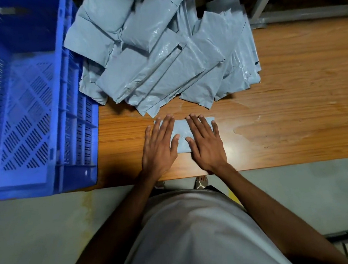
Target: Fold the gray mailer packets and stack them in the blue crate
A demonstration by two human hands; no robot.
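Gray folded mailer packet lies mid-frame on the wooden worktop, pressed flat under the left hand and right hand, each grip open-fingered; blue crate at left, loose packet pile above

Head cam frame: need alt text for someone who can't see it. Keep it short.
A person presses both flat hands, left hand and right hand, on a small folded gray mailer packet near the front edge of a wooden table. A loose pile of gray mailers lies behind it, and a blue crate with nothing visible inside stands to the left.
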